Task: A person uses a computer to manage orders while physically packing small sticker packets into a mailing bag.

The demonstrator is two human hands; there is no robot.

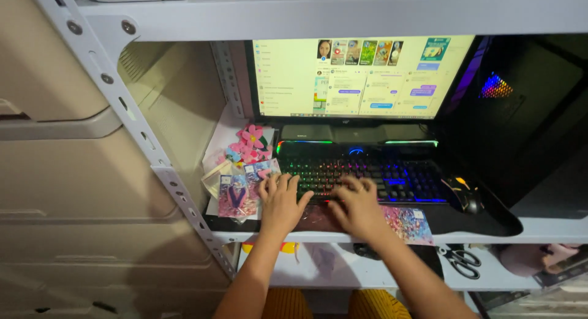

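Both hands' grip spread, left hand [280, 202] and right hand [356, 207] on keyboard [392, 175], mouse [463, 193] near shelf edge [490, 232].

My forearms are bare to the frame's edge, no sleeves, watch or bracelet showing. My left hand [283, 202] and right hand [358, 207] wear no rings, I think, though the glow blurs them. Mustard-yellow ribbed fabric covers my knees.

A home computer nook inside a grey metal shelving rack [153, 153]: a lit flat monitor [361, 77] stands behind a rainbow-backlit black keyboard [367, 175], with pink craft flowers [250, 144] left of it.
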